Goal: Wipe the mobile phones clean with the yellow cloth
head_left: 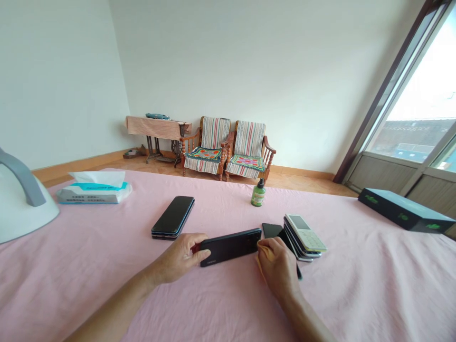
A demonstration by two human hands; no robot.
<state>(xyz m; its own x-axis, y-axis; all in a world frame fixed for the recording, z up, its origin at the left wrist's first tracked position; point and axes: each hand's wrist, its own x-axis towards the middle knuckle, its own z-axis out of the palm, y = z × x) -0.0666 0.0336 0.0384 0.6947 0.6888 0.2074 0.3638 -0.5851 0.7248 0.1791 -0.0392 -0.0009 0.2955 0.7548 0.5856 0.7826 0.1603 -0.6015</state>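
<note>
My left hand point(181, 256) grips one end of a black smartphone point(230, 247), which is held on its long edge with its back towards me. In my right hand point(280, 263) is a yellow cloth point(265, 259), bunched in closed fingers against the phone's other end. Just beyond that hand lies a dark phone point(272, 230), partly covered. Beside it is a stack of phones topped by a white keypad phone point(304, 230). Left of the held phone, another stack of smartphones point(173, 216) lies with a black screen facing up.
A pink cloth point(213, 304) covers the table. On it stand a green spray bottle point(258, 193), a tissue pack point(94, 190), a white appliance with a grey handle point(24, 204) and a black box point(404, 211). Two wooden chairs point(245, 147) are beyond the table.
</note>
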